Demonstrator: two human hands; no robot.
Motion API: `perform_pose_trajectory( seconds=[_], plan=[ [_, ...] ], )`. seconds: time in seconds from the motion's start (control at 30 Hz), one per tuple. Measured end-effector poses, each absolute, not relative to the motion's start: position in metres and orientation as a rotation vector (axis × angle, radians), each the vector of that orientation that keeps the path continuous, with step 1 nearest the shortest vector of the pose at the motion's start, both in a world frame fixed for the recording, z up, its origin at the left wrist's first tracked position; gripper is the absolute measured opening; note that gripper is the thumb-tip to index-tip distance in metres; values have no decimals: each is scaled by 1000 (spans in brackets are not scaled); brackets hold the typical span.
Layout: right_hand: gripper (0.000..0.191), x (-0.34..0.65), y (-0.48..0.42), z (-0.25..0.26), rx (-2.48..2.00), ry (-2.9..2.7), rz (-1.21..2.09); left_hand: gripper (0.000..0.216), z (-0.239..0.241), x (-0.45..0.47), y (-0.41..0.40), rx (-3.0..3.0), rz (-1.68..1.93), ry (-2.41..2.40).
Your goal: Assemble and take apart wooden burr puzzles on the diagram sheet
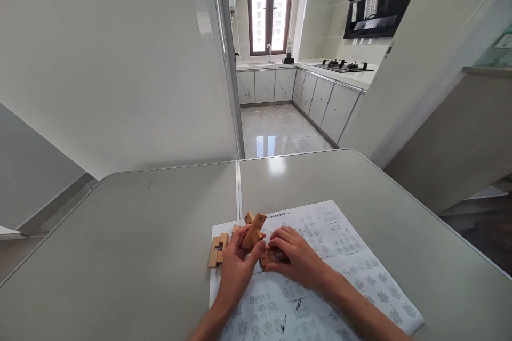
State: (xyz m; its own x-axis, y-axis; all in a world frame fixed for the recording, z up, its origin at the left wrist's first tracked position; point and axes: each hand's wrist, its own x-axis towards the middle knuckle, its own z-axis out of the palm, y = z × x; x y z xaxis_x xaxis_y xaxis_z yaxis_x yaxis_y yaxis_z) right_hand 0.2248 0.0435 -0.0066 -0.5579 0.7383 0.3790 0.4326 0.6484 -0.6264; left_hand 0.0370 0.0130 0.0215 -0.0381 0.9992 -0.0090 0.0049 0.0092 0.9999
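My left hand (237, 266) is closed round a notched wooden block (254, 230) with a dark mark on its end, holding it tilted upward. My right hand (294, 256) lies beside it, fingers curled onto another wooden puzzle piece (267, 259) resting on the paper. Both hands work over a printed instruction sheet (344, 256) covered with small diagrams. Two or three more notched wooden pieces (217, 249) lie at the sheet's left edge, just left of my left hand.
The sheet lies on a grey folding table (140, 234) with a centre seam. Beyond the table's far edge a white wall (100, 64) stands left, and a doorway opens onto a kitchen with cabinets (320, 98), a hob and a window.
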Motion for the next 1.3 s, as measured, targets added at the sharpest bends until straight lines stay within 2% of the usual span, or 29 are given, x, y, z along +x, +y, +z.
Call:
perform_pose_trajectory(
  seconds=[0.6, 0.87, 1.17, 1.3],
  plan=[
    [20, 225, 47, -10, -957, -2014, 771, 46, 13, 29, 12, 1444, 1182, 1368],
    [30, 231, 49, -13, -1149, -1564, 1065, 44, 17, 28, 14, 1531, 1220, 1396],
    [46, 236, 54, -2, -982, -1043, 1502, 38, 22, 30, 9, 1618, 1142, 1352],
    [46, 237, 53, -2, -913, -947, 1638, 39, 24, 30, 10, 1631, 1075, 1337]
  ],
)
